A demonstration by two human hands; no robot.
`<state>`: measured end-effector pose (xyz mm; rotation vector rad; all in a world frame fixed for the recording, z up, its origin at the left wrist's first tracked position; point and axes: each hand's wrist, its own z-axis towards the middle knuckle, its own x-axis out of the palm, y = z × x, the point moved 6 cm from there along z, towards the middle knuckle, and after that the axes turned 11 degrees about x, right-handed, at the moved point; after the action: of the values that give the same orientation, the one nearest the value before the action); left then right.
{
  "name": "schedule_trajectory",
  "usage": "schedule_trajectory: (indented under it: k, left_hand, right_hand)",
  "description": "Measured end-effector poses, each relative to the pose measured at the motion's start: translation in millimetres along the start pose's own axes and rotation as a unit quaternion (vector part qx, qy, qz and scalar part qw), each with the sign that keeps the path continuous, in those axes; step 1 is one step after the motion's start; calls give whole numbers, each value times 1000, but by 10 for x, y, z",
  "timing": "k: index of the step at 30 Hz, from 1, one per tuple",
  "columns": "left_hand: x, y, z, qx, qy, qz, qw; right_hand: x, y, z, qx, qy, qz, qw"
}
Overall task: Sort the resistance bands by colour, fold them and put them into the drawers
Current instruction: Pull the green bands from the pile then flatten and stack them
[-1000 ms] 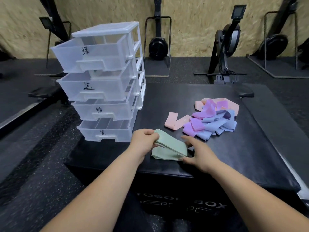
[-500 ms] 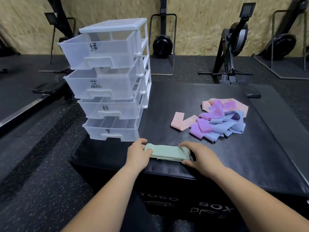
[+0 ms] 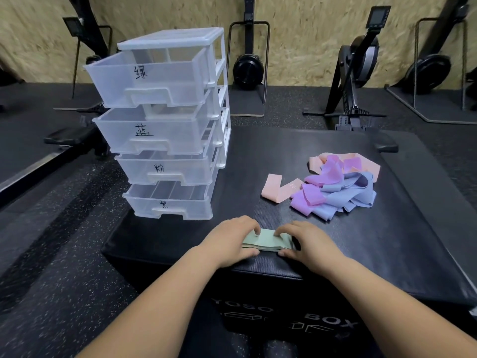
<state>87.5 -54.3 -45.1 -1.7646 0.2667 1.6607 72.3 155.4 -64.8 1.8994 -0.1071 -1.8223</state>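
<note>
A flat, folded stack of soft green bands [image 3: 268, 241] is lying at the near edge of the black, grained padded worktop [image 3: 258, 151], its long axis running left to right; the left hand [image 3: 229, 241] and right hand [image 3: 312, 244] are gripping its ends, fingers curled over the top, thumbs against the near side; translucent plastic drawers [image 3: 165, 81] are standing beyond, leftward.

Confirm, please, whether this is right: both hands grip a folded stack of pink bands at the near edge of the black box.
Not quite: the folded stack is green, not pink, as the head view shows. The left hand and right hand do grip it at the near edge of the black box; pink ones lie in the loose pile.
</note>
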Motion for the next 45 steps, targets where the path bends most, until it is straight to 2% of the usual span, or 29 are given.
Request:
schedule_trajectory:
  k: [7, 13, 16, 19, 21, 23, 27, 35, 40, 45]
  left_hand:
    - [-46, 50, 124, 15, 56, 41, 997]
    - [-42, 48, 111, 31, 29, 49, 998]
    - [-38, 43, 97, 36, 19, 30, 999]
    - [-15, 54, 100, 30, 25, 32, 999]
    - [-6, 63, 103, 27, 26, 28, 999]
    - [1, 79, 97, 22, 23, 23, 999]
    - [16, 80, 64, 9, 10, 12, 1000]
    - [17, 66, 4, -2, -16, 2, 1000]
    - [21, 126, -4, -38, -37, -60, 997]
    - [-101, 247, 64, -101, -132, -192, 967]
  right_hand:
    - [16, 21, 7, -18, 17, -30, 999]
    - [21, 67, 0, -42, 18, -65, 997]
    - [26, 19, -4, -24, 22, -39, 999]
    - [1, -44, -40, 15, 32, 65, 997]
    - [-44, -109, -49, 68, 1, 117, 991]
    - [-58, -175, -46, 143, -14, 120, 982]
    - [30, -199, 16, 250, 37, 122, 960]
    - [26, -37, 77, 336, 55, 104, 935]
    - [-93, 150, 155, 254, 15, 120, 960]
    - [-362, 377, 386, 104, 7, 180, 978]
